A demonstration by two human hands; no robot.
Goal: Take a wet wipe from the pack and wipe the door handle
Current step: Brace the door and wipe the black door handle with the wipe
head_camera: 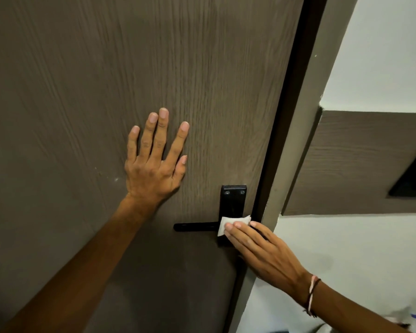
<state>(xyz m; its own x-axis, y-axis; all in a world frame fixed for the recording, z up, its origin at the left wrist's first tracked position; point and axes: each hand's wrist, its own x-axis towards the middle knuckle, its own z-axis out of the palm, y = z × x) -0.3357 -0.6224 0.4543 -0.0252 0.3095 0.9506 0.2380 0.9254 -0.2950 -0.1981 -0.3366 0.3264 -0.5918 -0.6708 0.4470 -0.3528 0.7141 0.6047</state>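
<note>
The wiping step is under way. The right hand [262, 248], fingers flat and close together, presses a folded white wipe [233, 223] against the black door handle [195, 227] where the lever meets its plate. The left hand [154, 162] lies spread flat on the brown door [82, 92], bracing it. Next the wipe likely needs drawing leftward along the bare lever.

Brown wood-grain door [82, 92] carries black lever handle [195, 227] on a plate [233, 200]; flat left hand [151, 169] and white wipe [233, 223] press against it.
</note>
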